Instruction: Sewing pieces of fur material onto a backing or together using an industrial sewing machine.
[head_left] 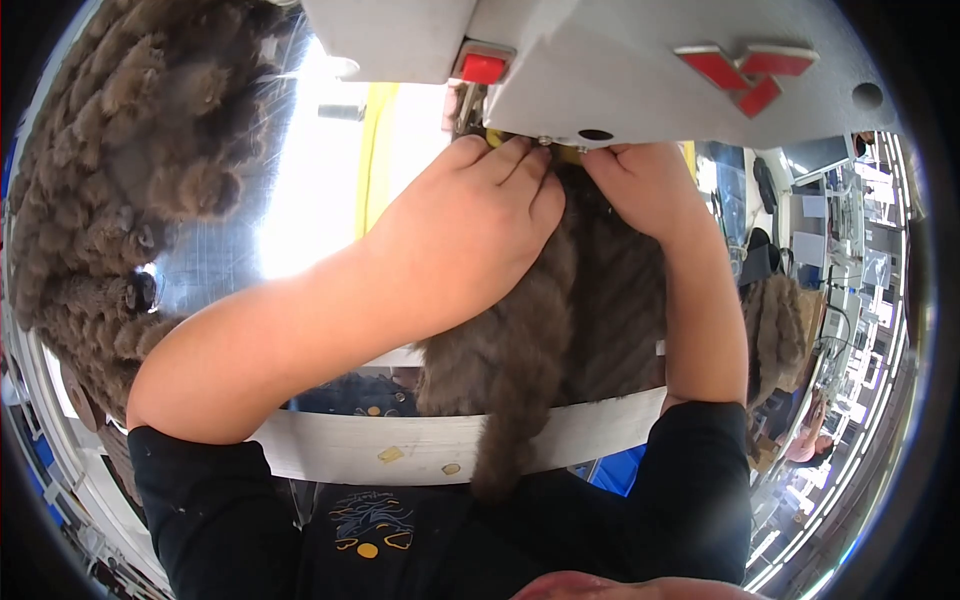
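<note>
A brown fur piece (615,310) lies under the arm of a white sewing machine (590,70) and hangs over the table's front edge toward my lap. My left hand (475,215) is closed on the fur, its fingers curled close by the needle area (468,108). To its right, my right hand (645,185) grips the fur's far part just below the machine head. The machine hides some of that hand's fingertips. Between the two hands the fur runs back toward the needle.
A large heap of brown fur pieces (110,150) covers the left side of the shiny tabletop (215,260). A yellow strip (375,155) runs beside the machine. More brown fur (775,330) lies off to the right, with workbenches and another person (808,445) beyond.
</note>
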